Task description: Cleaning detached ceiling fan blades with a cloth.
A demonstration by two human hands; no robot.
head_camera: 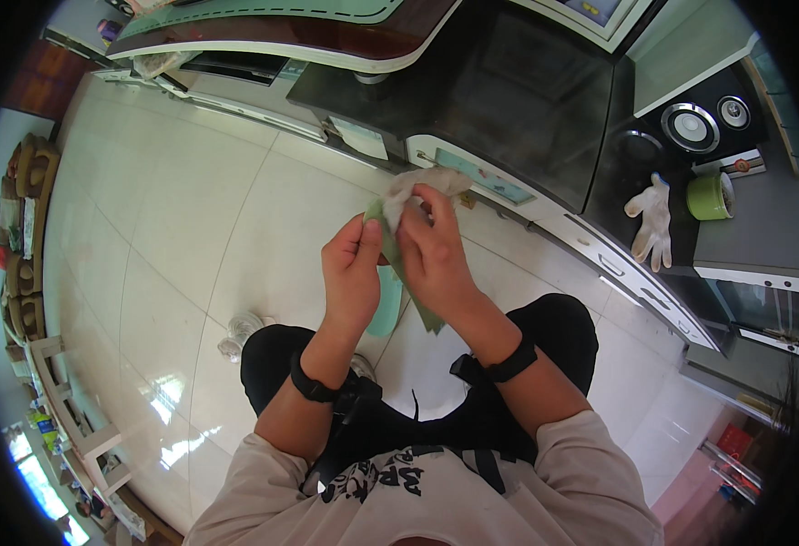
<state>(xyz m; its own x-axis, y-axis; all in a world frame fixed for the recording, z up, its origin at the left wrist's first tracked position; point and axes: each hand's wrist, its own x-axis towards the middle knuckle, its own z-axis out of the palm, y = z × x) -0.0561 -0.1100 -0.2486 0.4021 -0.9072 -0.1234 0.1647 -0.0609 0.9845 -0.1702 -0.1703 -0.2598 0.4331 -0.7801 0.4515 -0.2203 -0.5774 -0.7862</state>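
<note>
My left hand (355, 263) pinches the upper end of a green strip (411, 283), perhaps a long leaf or ribbon, between thumb and fingers. The strip hangs down at a slant and ends in a notched tip. Against its upper part my right hand (433, 249) holds a crumpled whitish cloth (423, 188), with the fingers bent round it. The two hands are close together above the floor. Below them, partly hidden by the hands and strip, lies a pale turquoise oval object (385, 307).
A clear plastic item (239, 334) lies on the tiled floor (167, 225) beside my left knee. On the dark cabinet top (529, 102) at the right are a whitish work glove (652, 225), a green pot (706, 196) and a speaker (703, 123). Cabinet drawers (618, 273) run below.
</note>
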